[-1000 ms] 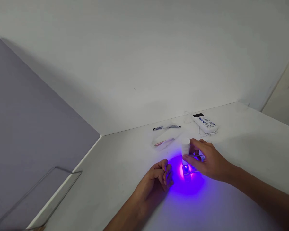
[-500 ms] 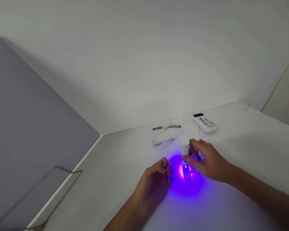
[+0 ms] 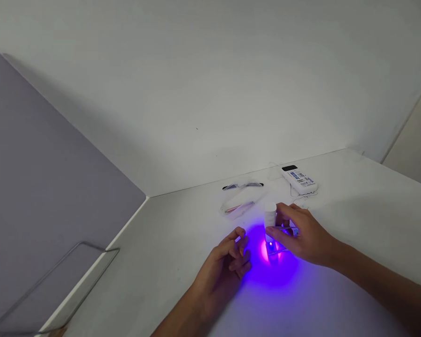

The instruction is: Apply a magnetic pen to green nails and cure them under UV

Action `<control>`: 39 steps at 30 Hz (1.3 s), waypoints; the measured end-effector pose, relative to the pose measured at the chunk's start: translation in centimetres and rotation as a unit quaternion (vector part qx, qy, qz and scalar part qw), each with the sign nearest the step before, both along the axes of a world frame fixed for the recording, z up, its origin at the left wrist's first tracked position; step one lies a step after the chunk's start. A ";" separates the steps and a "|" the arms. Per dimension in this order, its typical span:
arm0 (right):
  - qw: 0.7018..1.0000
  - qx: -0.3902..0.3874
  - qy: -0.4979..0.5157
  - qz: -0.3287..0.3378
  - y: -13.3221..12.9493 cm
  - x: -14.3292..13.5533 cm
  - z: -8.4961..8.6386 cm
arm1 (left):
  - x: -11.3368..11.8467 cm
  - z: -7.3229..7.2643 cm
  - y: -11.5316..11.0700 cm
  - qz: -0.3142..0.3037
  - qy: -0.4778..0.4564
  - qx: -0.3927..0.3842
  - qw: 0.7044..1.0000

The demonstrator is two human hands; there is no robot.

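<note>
My right hand grips a small white UV lamp between thumb and fingers, upright over the table. Violet light pours from its lower end and spreads on the tabletop. A thin, clear flat-edged piece shows beside the lamp under the same hand; glare and fingers hide most of it. To the left of the lit patch, my left hand rests palm inward, its fingers loosely curled and apart, holding nothing. It does not touch the lamp.
Behind the hands lie a clear pouch with a pink stick, a clear piece with dark ends, and a white printed device with a cord. A bent wire frame juts over the white table's left edge. A white wall stands behind.
The fingers of my left hand have spread apart a little. My right hand and the lit lamp stay in place.
</note>
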State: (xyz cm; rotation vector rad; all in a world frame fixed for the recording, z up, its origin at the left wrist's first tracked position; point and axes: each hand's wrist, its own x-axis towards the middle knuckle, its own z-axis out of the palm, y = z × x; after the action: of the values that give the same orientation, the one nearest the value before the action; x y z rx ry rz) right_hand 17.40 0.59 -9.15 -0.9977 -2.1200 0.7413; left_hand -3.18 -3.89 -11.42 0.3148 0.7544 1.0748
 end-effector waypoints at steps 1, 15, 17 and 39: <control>1.000 -0.002 -0.001 -0.001 0.0 0.0 0.0 | 0.0 0.1 0.0 -0.002 0.004 0.002 1.000; 1.000 -0.014 0.006 0.003 -0.1 0.0 0.2 | 0.0 0.3 -0.1 -0.003 0.017 0.014 1.000; 1.000 -0.018 0.006 0.009 -0.1 -0.1 0.2 | 0.0 0.5 -0.1 -0.005 0.021 0.019 1.000; 1.000 -0.004 0.005 -0.001 -0.1 -0.1 0.2 | -0.2 0.6 -0.2 -0.015 -0.014 0.020 1.000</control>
State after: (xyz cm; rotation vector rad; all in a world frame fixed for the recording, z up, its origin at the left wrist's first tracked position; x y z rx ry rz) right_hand 17.34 0.52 -8.99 -0.9982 -2.1092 0.7519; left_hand -3.39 -4.09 -10.85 0.3446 0.7023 1.0651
